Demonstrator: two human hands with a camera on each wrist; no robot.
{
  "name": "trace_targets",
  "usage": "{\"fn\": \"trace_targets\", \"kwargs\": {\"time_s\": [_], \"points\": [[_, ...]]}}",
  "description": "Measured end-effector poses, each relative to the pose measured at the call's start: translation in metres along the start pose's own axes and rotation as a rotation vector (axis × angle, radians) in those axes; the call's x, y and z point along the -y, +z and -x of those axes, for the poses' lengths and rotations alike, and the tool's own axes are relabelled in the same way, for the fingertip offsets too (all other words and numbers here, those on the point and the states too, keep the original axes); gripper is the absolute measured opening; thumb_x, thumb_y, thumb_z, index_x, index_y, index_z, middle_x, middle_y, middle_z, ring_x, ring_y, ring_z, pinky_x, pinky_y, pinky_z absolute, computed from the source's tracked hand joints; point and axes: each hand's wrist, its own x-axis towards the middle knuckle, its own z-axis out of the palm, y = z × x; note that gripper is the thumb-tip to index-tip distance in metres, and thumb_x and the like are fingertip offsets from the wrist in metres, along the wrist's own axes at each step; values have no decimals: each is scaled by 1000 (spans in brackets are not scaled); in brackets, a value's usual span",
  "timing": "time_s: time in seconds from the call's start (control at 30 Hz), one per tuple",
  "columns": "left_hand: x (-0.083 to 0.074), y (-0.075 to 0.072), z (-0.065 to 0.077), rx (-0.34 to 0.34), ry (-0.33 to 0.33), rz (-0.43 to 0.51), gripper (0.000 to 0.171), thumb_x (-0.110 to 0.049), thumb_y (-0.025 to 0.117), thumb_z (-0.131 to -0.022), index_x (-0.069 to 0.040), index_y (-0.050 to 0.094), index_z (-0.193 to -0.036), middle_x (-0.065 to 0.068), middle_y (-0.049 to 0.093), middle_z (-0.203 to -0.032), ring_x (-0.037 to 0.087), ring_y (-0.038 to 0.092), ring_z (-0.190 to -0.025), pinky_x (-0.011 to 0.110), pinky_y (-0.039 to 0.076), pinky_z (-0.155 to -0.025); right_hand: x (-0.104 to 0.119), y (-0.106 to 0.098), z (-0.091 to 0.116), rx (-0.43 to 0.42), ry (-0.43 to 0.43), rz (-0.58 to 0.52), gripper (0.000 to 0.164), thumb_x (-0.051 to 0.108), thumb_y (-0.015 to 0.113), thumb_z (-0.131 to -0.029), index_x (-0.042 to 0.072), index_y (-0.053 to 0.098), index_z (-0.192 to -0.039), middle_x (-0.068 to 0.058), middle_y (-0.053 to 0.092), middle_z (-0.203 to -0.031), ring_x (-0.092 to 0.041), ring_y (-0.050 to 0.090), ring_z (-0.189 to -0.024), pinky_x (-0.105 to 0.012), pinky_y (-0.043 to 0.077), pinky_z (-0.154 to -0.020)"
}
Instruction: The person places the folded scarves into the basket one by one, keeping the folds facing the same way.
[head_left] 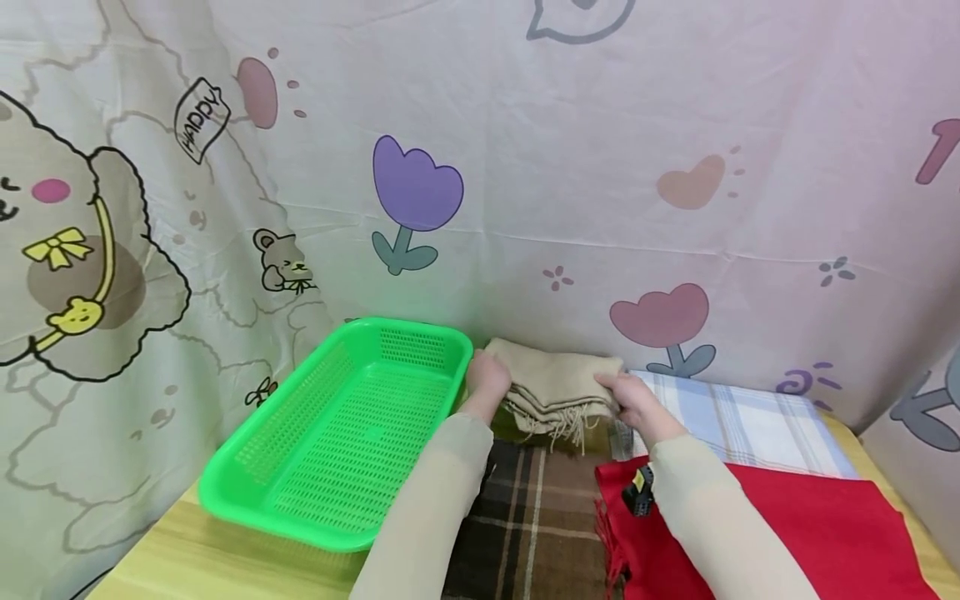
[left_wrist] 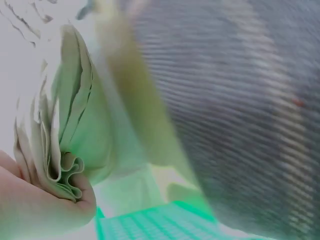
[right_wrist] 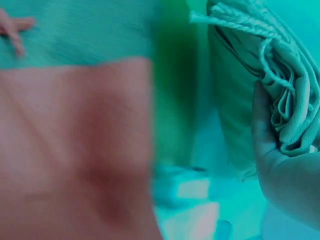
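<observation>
Both hands hold a folded beige scarf point(head_left: 555, 375) with a fringe hanging from its front edge, near the back wall. My left hand point(head_left: 489, 382) grips its left side, close to the green basket's rim. Opposite, my right hand point(head_left: 636, 402) pinches the right end. In the left wrist view, stacked layers of the scarf point(left_wrist: 75, 105) lie between thumb and fingers. Seen from the right wrist, the thumb presses against the folded end of the scarf point(right_wrist: 232, 105), which looks green in that tinted picture. A brown plaid scarf point(head_left: 555, 517) lies flat in front of the bundle.
An open green plastic basket point(head_left: 330, 540) stands on the left of the wooden table point(head_left: 161, 558). To the right lie a red fringed scarf point(head_left: 817, 517) and a blue-and-white checked cloth point(head_left: 742, 425). A printed curtain point(head_left: 510, 208) hangs behind the table.
</observation>
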Motion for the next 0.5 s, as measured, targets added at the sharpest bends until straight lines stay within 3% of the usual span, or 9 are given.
{"fn": "trace_targets", "kwargs": {"time_s": [0.1,0.13,0.23,0.33,0.37,0.4,0.5], "points": [[-6,0,-5,17,-15,47,42,-18,37,-99,11,42,-129,27,56,-120,39,56,-109,45,46,-91,12,-13,7,60,-17,-38,14,16,40,-99,5,43,-106,9,60,-74,-2,60,-66,-20,51,-64],[-3,10,-14,-20,4,35,43,-22,35,-99,10,43,-128,26,57,-117,37,57,-106,42,48,-89,16,-18,9,81,-22,-47,13,16,39,-99,6,45,-104,9,61,-73,-2,61,-66,-20,51,-64],[-7,17,-15,-4,25,72,46,-21,35,-98,10,39,-131,27,56,-120,38,56,-109,42,47,-91,22,-31,18,119,-30,-43,14,17,38,-100,12,51,-95,8,63,-74,-3,62,-66,-20,51,-63],[-16,13,-2,53,26,125,48,-19,36,-98,11,33,-135,29,52,-126,39,53,-113,42,46,-94,24,-42,26,153,-34,-26,19,18,39,-101,17,55,-91,9,65,-75,-3,63,-68,-20,52,-64],[-24,2,10,116,4,150,49,-14,38,-97,11,29,-138,30,47,-132,40,49,-119,45,42,-99,23,-45,29,158,-36,-16,18,19,39,-100,17,55,-91,9,65,-76,-3,63,-69,-20,51,-64],[-25,1,14,144,3,158,51,-14,38,-97,10,26,-140,29,44,-136,40,47,-121,45,41,-101,22,-48,32,161,-35,-5,17,20,40,-100,18,55,-92,10,65,-77,-2,63,-70,-20,51,-65],[-26,1,27,202,66,80,56,-12,40,-95,12,19,-141,28,37,-141,36,48,-120,41,43,-99,16,-58,42,143,-27,53,12,22,43,-99,17,53,-95,11,65,-77,-1,63,-70,-20,51,-66]]}}
